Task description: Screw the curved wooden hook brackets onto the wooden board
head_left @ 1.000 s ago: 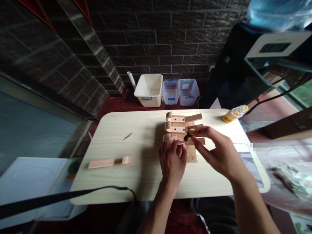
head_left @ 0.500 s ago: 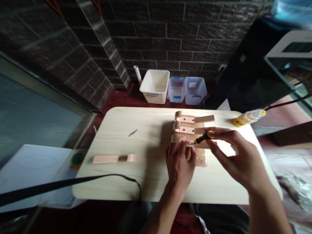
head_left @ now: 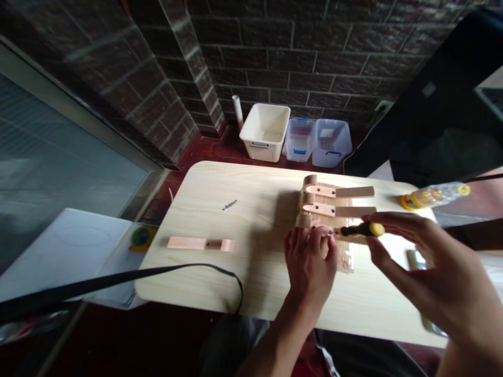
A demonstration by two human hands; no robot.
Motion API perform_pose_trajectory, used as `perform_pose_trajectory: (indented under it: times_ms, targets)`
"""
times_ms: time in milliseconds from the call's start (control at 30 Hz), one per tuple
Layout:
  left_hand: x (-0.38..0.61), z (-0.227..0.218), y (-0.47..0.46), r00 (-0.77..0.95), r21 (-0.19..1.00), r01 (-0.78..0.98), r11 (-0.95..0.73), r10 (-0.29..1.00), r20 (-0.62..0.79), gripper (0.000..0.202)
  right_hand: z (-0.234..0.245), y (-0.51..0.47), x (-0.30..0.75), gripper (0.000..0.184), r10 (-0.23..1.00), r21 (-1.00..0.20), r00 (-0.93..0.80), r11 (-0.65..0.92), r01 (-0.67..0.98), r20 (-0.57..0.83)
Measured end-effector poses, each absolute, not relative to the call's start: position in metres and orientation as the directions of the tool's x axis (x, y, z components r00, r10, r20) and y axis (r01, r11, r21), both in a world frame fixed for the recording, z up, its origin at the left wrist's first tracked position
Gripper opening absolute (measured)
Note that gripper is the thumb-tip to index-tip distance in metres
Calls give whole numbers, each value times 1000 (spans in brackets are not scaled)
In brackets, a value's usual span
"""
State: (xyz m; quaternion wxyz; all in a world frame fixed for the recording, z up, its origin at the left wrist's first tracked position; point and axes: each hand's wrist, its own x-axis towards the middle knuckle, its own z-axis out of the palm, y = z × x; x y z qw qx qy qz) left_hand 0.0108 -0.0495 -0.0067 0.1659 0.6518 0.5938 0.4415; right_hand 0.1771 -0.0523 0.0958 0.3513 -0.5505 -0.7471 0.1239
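Note:
My left hand (head_left: pixel 310 259) rests on the pale wooden table (head_left: pixel 255 272), fingers curled and pinching a small part I cannot make out at the near end of a wooden assembly (head_left: pixel 334 201) of curved-ended slats. My right hand (head_left: pixel 432 272) grips a small screwdriver (head_left: pixel 359 230) with a black and yellow handle, lying almost level, its tip pointing left at my left fingertips. A separate wooden slat (head_left: pixel 201 244) lies alone on the left part of the table. A small screw (head_left: pixel 230 204) lies farther back.
A plastic bottle with a yellow cap (head_left: pixel 434 196) lies at the table's far right. On the floor by the brick wall stand a cream bin (head_left: pixel 265 131) and two clear boxes (head_left: pixel 318 142). A black strap (head_left: pixel 118 285) crosses the near table edge. A white box (head_left: pixel 74 251) sits left.
The view has swung left, so everything sits farther right in the picture. The screwdriver has tipped from steep to nearly level, and my right hand has drawn back to the right.

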Motion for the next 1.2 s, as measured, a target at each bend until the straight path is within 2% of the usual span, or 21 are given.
perform_pose_trajectory:
  times_ms: [167, 467, 700, 833, 1000, 1200]
  targets:
    - [9, -7, -50, -76, 743, 618, -258, 921, 383, 23, 101, -51, 175, 27, 904, -549, -205, 395, 736, 375]
    - [8, -5, -48, -73, 737, 616, -279, 911, 406, 20, 108, -49, 167, 24, 901, -560, -200, 400, 726, 384]
    - [10, -6, -48, -86, 733, 625, -269, 909, 407, 21, 102, -53, 173, 32, 922, -561, -202, 364, 744, 330]
    - [11, -8, -48, -92, 726, 633, -269, 905, 415, 21, 103, -54, 173, 34, 909, -547, -235, 397, 737, 343]
    - [12, -8, -47, -103, 721, 639, -267, 899, 425, 20, 106, -52, 168, 24, 894, -490, -219, 403, 773, 390]
    - [12, -8, -46, -90, 711, 653, -261, 906, 414, 18, 103, -50, 167, 22, 876, -462, -223, 424, 779, 428]
